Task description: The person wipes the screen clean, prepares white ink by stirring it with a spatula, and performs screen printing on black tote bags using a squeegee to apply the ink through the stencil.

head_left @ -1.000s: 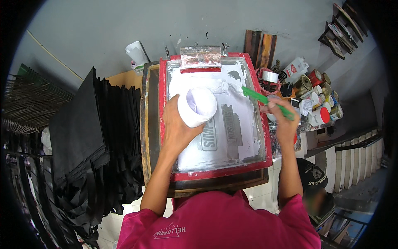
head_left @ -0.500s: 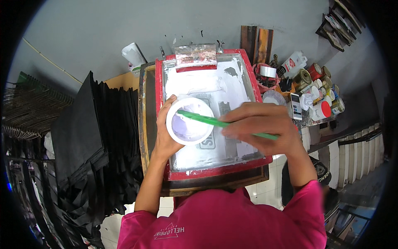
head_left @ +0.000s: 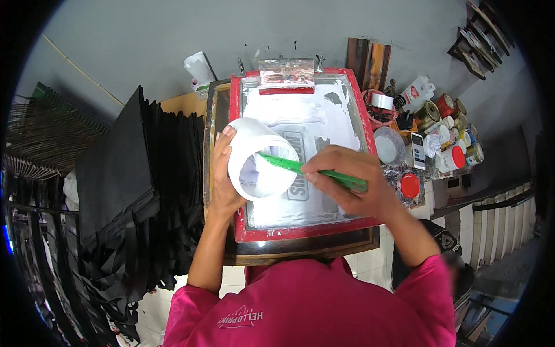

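My left hand (head_left: 222,176) is wrapped round a white plastic tub (head_left: 245,136), which tilts with its mouth toward me. Pale white-lilac paste coats the inside. Between the fingers of my right hand (head_left: 352,176) is a green stick-like tool (head_left: 341,179), its far end inside the tub's mouth; what that end is shaped like is hidden. Beneath both hands lies a screen-printing frame (head_left: 295,233) with a red rim, its mesh smeared with white ink around a stencil (head_left: 298,188). A squeegee (head_left: 287,75), stained and see-through, rests at the frame's far end.
Black fabric bags (head_left: 118,168) hang in a thick stack at the left. On the right-hand bench are paint cans (head_left: 428,113), a phone (head_left: 417,150), a red lid (head_left: 410,185) and a roll of tape (head_left: 381,102). Wooden boards (head_left: 367,63) lean on the wall behind.
The tub has tipped over further, so its side now shows. My right hand has shifted slightly left and down the green tool, uncovering the red lid on the bench.
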### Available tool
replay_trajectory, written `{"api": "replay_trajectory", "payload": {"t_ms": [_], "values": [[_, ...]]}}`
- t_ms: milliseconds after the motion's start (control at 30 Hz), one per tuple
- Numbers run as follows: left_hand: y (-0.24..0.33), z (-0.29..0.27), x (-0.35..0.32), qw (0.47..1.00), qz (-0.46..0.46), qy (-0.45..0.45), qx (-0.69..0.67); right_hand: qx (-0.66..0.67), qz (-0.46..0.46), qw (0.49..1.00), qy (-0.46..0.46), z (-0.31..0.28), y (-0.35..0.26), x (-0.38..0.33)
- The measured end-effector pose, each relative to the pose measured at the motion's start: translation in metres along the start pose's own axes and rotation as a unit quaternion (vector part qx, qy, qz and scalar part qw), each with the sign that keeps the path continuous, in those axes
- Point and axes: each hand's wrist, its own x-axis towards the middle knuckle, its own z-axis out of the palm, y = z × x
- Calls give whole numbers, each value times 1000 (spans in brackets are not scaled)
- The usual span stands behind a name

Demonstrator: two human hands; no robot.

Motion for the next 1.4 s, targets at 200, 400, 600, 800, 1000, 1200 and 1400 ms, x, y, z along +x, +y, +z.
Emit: {"api": "replay_trajectory", "payload": {"t_ms": [200, 400, 600, 800, 1000, 1200, 1400], "values": [[1, 4, -1, 996, 37, -3, 86, 352, 248, 872, 235, 69, 17, -42], [2, 12, -7, 993, 5, 18, 112, 519, 263, 732, 355, 97, 24, -43], [2, 14, -7, 988, -52, 1, 143, 534, 264, 699, 395, 91, 35, -50], [9, 18, -4, 972, -218, -4, 84, 490, 246, 736, 397, 70, 37, -61], [23, 29, 6, 950, -308, 30, 25, 489, 222, 743, 400, 41, 35, -68], [39, 17, 18, 933, -358, 22, 32, 454, 164, 740, 469, 5, 40, -64], [58, -17, 0, 917, -384, 60, 86, 85, 180, 884, 424, 3, 106, -53]]}}
